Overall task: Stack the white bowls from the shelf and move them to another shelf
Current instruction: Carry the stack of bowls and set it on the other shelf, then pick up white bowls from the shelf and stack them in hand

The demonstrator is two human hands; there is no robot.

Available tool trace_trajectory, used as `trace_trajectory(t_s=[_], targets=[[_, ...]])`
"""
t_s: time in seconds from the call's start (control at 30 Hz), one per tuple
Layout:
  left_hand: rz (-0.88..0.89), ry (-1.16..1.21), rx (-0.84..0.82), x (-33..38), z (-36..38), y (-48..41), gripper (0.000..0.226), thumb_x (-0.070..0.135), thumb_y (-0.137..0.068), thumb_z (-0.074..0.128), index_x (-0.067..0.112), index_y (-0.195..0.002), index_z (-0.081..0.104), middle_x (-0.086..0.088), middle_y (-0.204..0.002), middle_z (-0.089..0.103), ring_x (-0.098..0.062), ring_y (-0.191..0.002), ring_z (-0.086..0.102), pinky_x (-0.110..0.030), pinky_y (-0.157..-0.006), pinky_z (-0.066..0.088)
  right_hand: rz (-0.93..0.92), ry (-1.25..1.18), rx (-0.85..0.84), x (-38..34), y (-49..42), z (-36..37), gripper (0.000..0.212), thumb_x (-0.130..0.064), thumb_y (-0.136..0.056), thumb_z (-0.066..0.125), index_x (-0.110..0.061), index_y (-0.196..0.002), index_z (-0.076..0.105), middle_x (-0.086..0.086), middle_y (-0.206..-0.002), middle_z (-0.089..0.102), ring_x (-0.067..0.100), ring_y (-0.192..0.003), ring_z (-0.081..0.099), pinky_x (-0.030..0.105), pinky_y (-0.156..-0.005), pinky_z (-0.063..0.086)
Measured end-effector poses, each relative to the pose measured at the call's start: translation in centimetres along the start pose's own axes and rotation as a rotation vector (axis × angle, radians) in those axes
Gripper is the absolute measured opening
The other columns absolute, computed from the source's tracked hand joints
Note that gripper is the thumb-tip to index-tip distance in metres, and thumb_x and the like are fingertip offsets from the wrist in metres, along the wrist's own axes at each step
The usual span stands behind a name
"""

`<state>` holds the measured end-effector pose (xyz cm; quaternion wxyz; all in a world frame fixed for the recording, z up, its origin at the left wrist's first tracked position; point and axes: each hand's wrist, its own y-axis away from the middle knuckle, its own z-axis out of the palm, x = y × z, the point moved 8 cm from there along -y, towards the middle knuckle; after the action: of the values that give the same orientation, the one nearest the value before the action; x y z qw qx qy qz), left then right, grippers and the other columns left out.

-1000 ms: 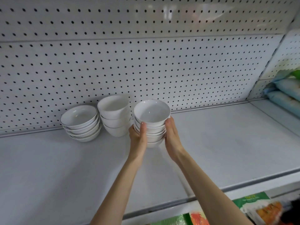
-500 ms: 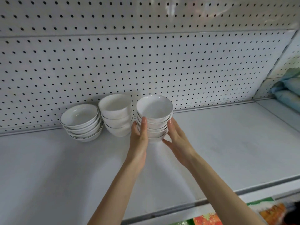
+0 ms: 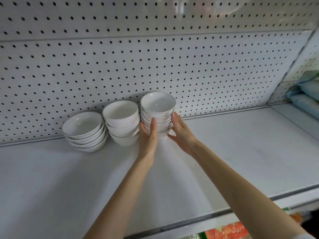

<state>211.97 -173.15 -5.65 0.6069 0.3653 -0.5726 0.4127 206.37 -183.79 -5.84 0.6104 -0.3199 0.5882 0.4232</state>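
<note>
Three stacks of white bowls stand at the back of the white shelf (image 3: 224, 152), against the pegboard. The right stack (image 3: 158, 107) holds several small bowls and rests on the shelf, close beside the middle stack (image 3: 120, 121). My left hand (image 3: 148, 137) grips the right stack's front left side, thumb pointing up along it. My right hand (image 3: 181, 133) lies at the stack's right side. Only its straight fingertips touch the bowls, with palm and thumb held off. The left stack (image 3: 84, 130) of wider, dark-rimmed bowls stands apart from both hands.
The perforated pegboard wall (image 3: 189, 66) rises right behind the stacks. Pale blue and green packages (image 3: 305, 97) lie on the neighbouring shelf at far right. Colourful packets (image 3: 227, 232) show below the shelf's front edge. Bare shelf stretches in front of and to the right of the bowls.
The right stack has moved back toward the pegboard, beside the middle stack, and now sits on the shelf. My right hand has loosened from a full grip to fingertip contact.
</note>
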Motion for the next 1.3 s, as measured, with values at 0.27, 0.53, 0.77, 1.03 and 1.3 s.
trace_trajectory(t_s=[0.27, 0.53, 0.77, 1.03, 1.3], targets=[[-0.155, -0.117, 0.018, -1.1, -0.8, 0.8, 0.091, 0.078, -0.074, 0.045, 0.025, -0.146, 0.032, -0.006, -0.150, 0.040, -0.027, -0.138, 0.038, -0.050, -0.113, 0.034, -0.015, 0.430, -0.027, -0.2, 0.7, -1.5, 0.064, -0.052, -0.096, 0.041, -0.034, -0.152, 0.014, -0.008, -0.154, 0.028, 0.015, -0.145, 0.022, 0.035, -0.115, 0.021], [-0.134, -0.484, 0.019, 0.6, -4.6, 5.8, 0.070, 0.056, -0.093, 0.044, 0.025, -0.151, 0.021, -0.001, -0.154, 0.035, -0.022, -0.140, 0.034, -0.031, -0.110, 0.027, -0.077, 1.204, -0.180, -0.8, 5.4, -2.8, 0.085, -0.059, -0.091, 0.044, -0.023, -0.154, -0.001, 0.008, -0.162, 0.000, 0.026, -0.148, 0.008, 0.044, -0.118, 0.015], [0.076, -1.247, 0.074, 4.7, -11.3, 17.6, 0.086, 0.068, -0.086, 0.038, 0.017, -0.152, 0.021, -0.005, -0.158, 0.027, -0.022, -0.143, 0.029, -0.040, -0.117, 0.019, -0.358, 1.602, -0.566, -1.6, 12.6, 3.2, 0.094, -0.055, -0.090, 0.052, -0.015, -0.153, -0.006, 0.008, -0.161, -0.007, 0.028, -0.148, 0.004, 0.042, -0.118, 0.011], [-0.180, -1.840, 0.343, 9.0, -24.3, 44.3, 0.085, 0.069, -0.080, 0.025, 0.012, -0.137, 0.052, -0.017, -0.137, 0.055, -0.036, -0.126, 0.053, -0.055, -0.108, 0.033, -1.050, 1.619, -1.117, 0.1, 30.9, 20.7, 0.089, -0.063, -0.090, 0.043, -0.023, -0.153, -0.006, 0.010, -0.161, -0.002, 0.024, -0.148, 0.006, 0.043, -0.119, 0.005], [-0.740, -1.982, 0.791, 17.0, -28.8, 82.4, 0.071, 0.063, -0.080, 0.044, 0.021, -0.138, 0.046, -0.009, -0.136, 0.056, -0.031, -0.123, 0.055, -0.050, -0.105, 0.040, -1.753, 1.398, -1.497, 0.1, 64.0, 35.8, 0.091, -0.067, -0.088, 0.041, -0.023, -0.153, -0.006, 0.011, -0.159, 0.017, 0.028, -0.144, 0.021, 0.049, -0.116, 0.017]])
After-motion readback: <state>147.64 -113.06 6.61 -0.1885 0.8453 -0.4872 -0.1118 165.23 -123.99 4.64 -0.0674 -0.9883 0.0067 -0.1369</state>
